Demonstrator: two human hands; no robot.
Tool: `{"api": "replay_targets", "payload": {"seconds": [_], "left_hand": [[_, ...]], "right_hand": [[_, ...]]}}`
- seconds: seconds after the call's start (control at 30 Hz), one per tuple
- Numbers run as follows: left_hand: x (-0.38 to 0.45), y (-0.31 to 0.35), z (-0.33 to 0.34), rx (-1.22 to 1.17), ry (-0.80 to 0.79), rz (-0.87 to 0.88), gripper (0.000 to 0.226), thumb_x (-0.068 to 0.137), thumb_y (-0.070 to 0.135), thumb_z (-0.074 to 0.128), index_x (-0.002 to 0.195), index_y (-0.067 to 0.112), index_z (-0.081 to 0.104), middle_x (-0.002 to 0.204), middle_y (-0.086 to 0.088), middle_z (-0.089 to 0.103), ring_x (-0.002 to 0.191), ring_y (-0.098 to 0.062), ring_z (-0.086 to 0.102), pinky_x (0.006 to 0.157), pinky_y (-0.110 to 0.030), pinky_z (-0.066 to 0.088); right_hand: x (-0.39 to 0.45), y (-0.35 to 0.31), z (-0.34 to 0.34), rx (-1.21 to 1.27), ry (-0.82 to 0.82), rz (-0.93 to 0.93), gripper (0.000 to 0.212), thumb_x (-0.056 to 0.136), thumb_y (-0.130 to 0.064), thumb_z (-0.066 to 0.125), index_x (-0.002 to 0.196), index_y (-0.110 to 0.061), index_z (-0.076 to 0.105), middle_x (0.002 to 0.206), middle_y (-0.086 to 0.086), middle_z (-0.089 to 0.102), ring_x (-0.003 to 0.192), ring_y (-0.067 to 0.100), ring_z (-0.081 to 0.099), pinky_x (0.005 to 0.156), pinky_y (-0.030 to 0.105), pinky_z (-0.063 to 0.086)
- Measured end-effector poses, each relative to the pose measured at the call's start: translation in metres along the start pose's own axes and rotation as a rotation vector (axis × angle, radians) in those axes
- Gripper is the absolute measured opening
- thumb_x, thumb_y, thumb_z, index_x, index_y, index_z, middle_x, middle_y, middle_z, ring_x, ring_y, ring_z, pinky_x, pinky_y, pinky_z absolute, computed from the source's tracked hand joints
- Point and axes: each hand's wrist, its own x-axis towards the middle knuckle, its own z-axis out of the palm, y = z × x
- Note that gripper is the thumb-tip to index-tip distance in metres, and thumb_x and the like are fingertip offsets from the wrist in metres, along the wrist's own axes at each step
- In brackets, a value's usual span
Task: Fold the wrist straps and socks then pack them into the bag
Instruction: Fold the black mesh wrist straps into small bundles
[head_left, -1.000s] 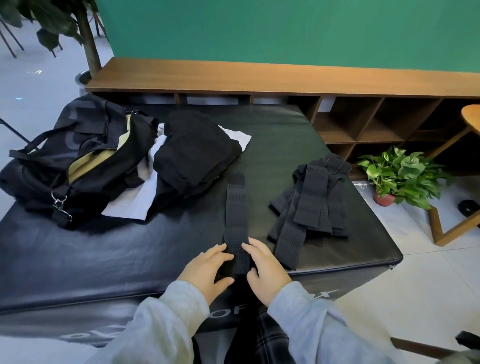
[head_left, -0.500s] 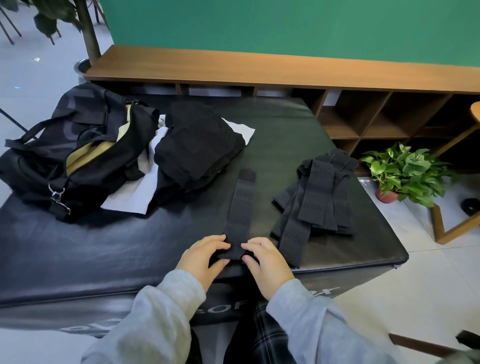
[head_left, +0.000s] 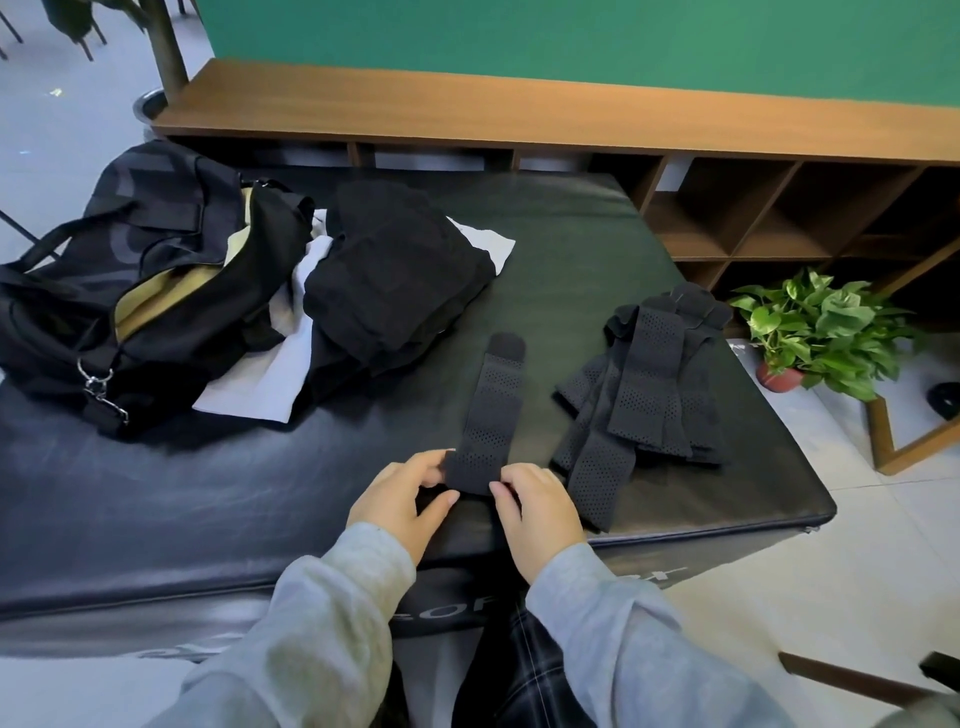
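One long black perforated fabric wrist strap (head_left: 491, 415) lies flat on the black padded vinyl mat (head_left: 597, 249), running from lower centre of the frame up toward the middle, its plain rounded tab end farthest from the person. Left hand (head_left: 402, 499) and right hand (head_left: 540, 506) meet at the near end, just below centre: both have fingers curled, fingertips pinching the strap's near edge, which looks lifted and turned over on itself, so judged a first fold or roll in progress. The strap reads as light, thin, limp mesh; it should bend anywhere with no spring, and is likely to slump or unroll if let go. The plain tab is probably a hook-and-loop patch, which could snag the mesh. Best hold, by judgement: both near corners, thumbs under, rolling toward the tab so the tab closes the bundle. To the right of centre sits a loose pile of black perforated wrist straps (head_left: 644, 384), overlapping and askew, apart from the strap in hand; expect them to tangle when one is pulled. Upper left holds the open black duffel bag with tan lining (head_left: 156, 270); beside it, a folded stack of black cloth (head_left: 395, 280) rests on white fabric (head_left: 260, 384). Socks cannot be told apart here.
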Motion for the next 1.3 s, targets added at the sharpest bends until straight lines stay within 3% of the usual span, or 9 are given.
{"api": "replay_targets", "payload": {"seconds": [0.13, 0.33, 0.5, 0.7, 0.93, 1.0, 1.07, 1.13, 1.3], "left_hand": [[0.003, 0.002, 0.004, 0.075, 0.046, -0.013, 0.04, 0.085, 0.038, 0.061, 0.12, 0.045, 0.043, 0.098, 0.023, 0.055, 0.086, 0.016, 0.044, 0.072, -0.008, 0.032], [0.002, 0.004, 0.004, 0.092, 0.127, -0.03, 0.024, 0.087, 0.038, 0.058, 0.102, 0.037, 0.039, 0.085, 0.025, 0.051, 0.077, 0.009, 0.047, 0.071, -0.018, 0.04], [0.008, 0.005, 0.0, 0.194, 0.111, 0.021, 0.013, 0.091, 0.041, 0.05, 0.105, 0.04, 0.052, 0.082, 0.017, 0.052, 0.072, -0.003, 0.048, 0.066, -0.018, 0.036], [0.018, -0.011, 0.014, 0.352, 0.204, 0.312, 0.029, 0.085, 0.041, 0.052, 0.111, 0.033, 0.062, 0.109, 0.015, 0.054, 0.098, -0.008, 0.043, 0.074, -0.029, 0.044], [0.021, -0.012, 0.015, 0.373, 0.147, 0.369, 0.036, 0.085, 0.039, 0.038, 0.114, 0.034, 0.058, 0.125, 0.017, 0.057, 0.124, -0.004, 0.036, 0.091, -0.024, 0.022], [0.02, -0.012, 0.014, 0.345, 0.154, 0.357, 0.037, 0.084, 0.038, 0.038, 0.117, 0.034, 0.054, 0.125, 0.017, 0.057, 0.124, -0.003, 0.036, 0.091, -0.021, 0.02], [0.021, -0.013, 0.015, 0.322, 0.176, 0.357, 0.037, 0.084, 0.037, 0.039, 0.119, 0.033, 0.052, 0.125, 0.015, 0.058, 0.123, -0.003, 0.036, 0.09, -0.018, 0.018], [0.021, -0.015, 0.016, 0.288, 0.21, 0.368, 0.035, 0.086, 0.032, 0.048, 0.12, 0.032, 0.05, 0.125, 0.014, 0.058, 0.123, -0.003, 0.037, 0.092, -0.018, 0.019], [0.018, -0.014, 0.015, 0.208, 0.272, 0.366, 0.023, 0.086, 0.028, 0.058, 0.109, 0.024, 0.062, 0.105, 0.006, 0.065, 0.106, -0.006, 0.043, 0.089, -0.029, 0.032]], "right_hand": [[0.003, -0.002, 0.0, 0.0, -0.049, 0.034, 0.025, 0.098, -0.024, 0.047, 0.113, -0.007, 0.06, 0.109, 0.005, 0.061, 0.105, 0.022, 0.05, 0.087, 0.021, 0.03], [0.006, -0.008, 0.002, 0.109, -0.003, 0.123, 0.027, 0.097, -0.024, 0.05, 0.122, -0.014, 0.051, 0.098, -0.006, 0.055, 0.098, 0.014, 0.052, 0.082, 0.017, 0.033], [0.004, -0.005, 0.004, 0.063, 0.019, 0.046, 0.026, 0.098, -0.017, 0.046, 0.121, -0.012, 0.058, 0.113, 0.006, 0.057, 0.1, 0.023, 0.056, 0.086, 0.029, 0.04], [0.001, -0.002, 0.007, 0.029, -0.027, 0.007, 0.043, 0.085, -0.01, 0.053, 0.128, -0.006, 0.055, 0.124, 0.008, 0.047, 0.103, 0.023, 0.056, 0.091, 0.022, 0.04], [0.009, -0.007, 0.01, -0.102, -0.111, -0.048, 0.055, 0.094, -0.015, 0.044, 0.147, -0.011, 0.03, 0.156, -0.003, 0.02, 0.137, 0.016, 0.033, 0.108, 0.018, 0.022], [0.012, -0.007, 0.011, -0.141, -0.085, -0.043, 0.05, 0.092, -0.015, 0.055, 0.14, -0.008, 0.042, 0.151, 0.0, 0.034, 0.126, 0.017, 0.048, 0.101, 0.021, 0.036], [0.013, -0.002, 0.017, -0.111, 0.033, -0.081, 0.035, 0.076, -0.01, 0.074, 0.11, -0.006, 0.068, 0.125, 0.003, 0.062, 0.093, 0.017, 0.069, 0.076, 0.022, 0.053], [0.013, -0.002, 0.016, -0.07, 0.054, -0.079, 0.014, 0.078, -0.015, 0.066, 0.09, -0.011, 0.072, 0.105, 0.001, 0.07, 0.074, 0.014, 0.07, 0.061, 0.02, 0.053], [0.008, -0.004, 0.003, -0.023, -0.085, -0.032, 0.037, 0.1, -0.027, 0.032, 0.123, -0.012, 0.057, 0.123, 0.001, 0.061, 0.114, 0.016, 0.056, 0.093, 0.016, 0.033]]}}
